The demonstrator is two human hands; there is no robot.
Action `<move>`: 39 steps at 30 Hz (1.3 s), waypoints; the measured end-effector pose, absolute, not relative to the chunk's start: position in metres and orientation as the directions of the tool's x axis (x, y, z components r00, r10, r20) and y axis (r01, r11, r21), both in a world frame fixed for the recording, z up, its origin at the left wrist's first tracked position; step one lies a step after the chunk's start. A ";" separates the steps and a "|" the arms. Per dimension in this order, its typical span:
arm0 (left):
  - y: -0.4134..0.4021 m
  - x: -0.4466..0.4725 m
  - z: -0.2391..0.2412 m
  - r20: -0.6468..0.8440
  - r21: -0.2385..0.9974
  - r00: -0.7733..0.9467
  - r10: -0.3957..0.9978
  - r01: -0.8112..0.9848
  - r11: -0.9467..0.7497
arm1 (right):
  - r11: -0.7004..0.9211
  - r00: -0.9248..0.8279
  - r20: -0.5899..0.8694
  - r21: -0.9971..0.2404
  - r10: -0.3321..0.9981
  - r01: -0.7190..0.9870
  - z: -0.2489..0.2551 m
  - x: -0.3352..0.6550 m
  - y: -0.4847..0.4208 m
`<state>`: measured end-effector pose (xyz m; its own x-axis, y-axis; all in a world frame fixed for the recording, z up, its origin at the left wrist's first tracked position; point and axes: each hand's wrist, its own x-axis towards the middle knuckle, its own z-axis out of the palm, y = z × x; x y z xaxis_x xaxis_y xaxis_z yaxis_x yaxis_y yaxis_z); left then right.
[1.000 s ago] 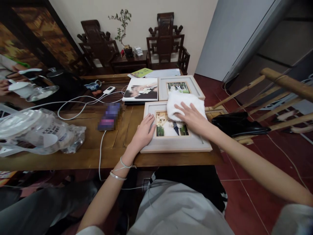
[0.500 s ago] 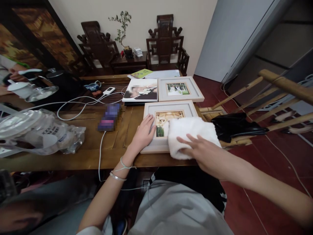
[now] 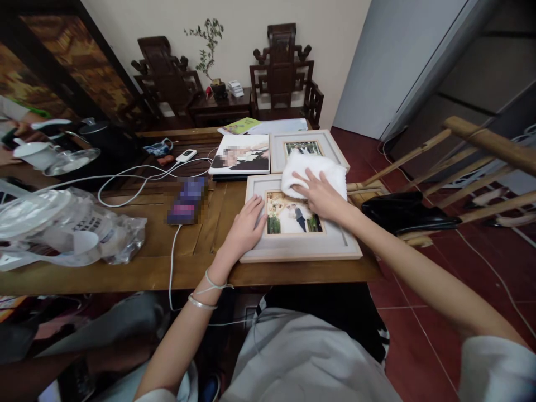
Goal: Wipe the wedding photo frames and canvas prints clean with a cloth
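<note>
A picture frame (image 3: 301, 245) with a pale wooden border and a photo inside lies flat at the table's front edge. My left hand (image 3: 247, 226) rests on its left side, open, with the fingers stretched out flat. Across the frame's far right part lies a folded white cloth (image 3: 330, 170), which also overlaps the frame behind. My right hand (image 3: 320, 195) holds this cloth down, its fingers spread over the top. Beyond is a second pale picture frame (image 3: 335, 151), partly covered by the cloth. To its left sits a white-edged photo panel (image 3: 243, 156).
On the wooden table (image 3: 159, 273) are a phone (image 3: 187, 201) with white cables, a plastic-wrapped bundle (image 3: 79, 226) and a black kettle (image 3: 100, 137). A bamboo chair (image 3: 481, 139) holding a black bag (image 3: 402, 212) stands right. Another person's arm (image 3: 104, 357) shows lower left.
My right hand has moved the cloth away from me, from the near frame's lower right to its far edge, uncovering more of the photo. My left hand has stayed in place.
</note>
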<state>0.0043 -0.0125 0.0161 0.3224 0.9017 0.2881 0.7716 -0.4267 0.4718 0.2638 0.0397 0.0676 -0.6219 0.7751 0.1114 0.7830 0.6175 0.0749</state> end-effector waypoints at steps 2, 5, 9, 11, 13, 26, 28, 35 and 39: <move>-0.013 0.004 0.017 0.286 0.476 0.320 0.903 0.771 -0.423 | 0.596 -0.604 0.095 0.097 0.791 0.797 0.069 0.260 0.050; -0.013 0.005 0.017 0.284 0.478 0.317 0.905 0.772 -0.420 | 0.629 -0.633 0.008 0.109 0.774 0.770 0.073 0.255 0.033; -0.012 0.007 0.016 0.291 0.476 0.309 0.906 0.774 -0.417 | 0.697 -0.686 -0.137 0.059 0.715 0.715 0.086 0.258 -0.024; -0.012 0.008 0.015 0.293 0.482 0.301 0.907 0.773 -0.412 | 0.730 -0.714 -0.210 -0.006 0.668 0.684 0.098 0.262 -0.053; -0.013 0.009 0.015 0.294 0.500 0.289 0.911 0.766 -0.404 | 0.759 -0.750 -0.253 -0.085 0.611 0.646 0.109 0.265 -0.077; -0.012 0.008 0.017 0.344 0.759 0.148 0.927 0.538 -0.368 | 0.813 -0.814 -0.019 0.064 0.581 0.579 0.074 0.190 -0.037; -0.014 0.009 0.016 0.344 0.753 0.153 0.926 0.545 -0.370 | 0.780 -0.785 0.003 0.108 0.620 0.617 0.072 0.185 -0.011; -0.016 0.008 0.017 0.320 0.637 0.256 0.912 0.655 -0.407 | 0.645 -0.652 0.105 0.091 0.751 0.758 0.088 0.178 0.064; -0.014 0.007 0.017 0.307 0.563 0.324 0.895 0.696 -0.445 | 0.636 -0.640 0.138 0.080 0.756 0.768 0.095 0.163 0.079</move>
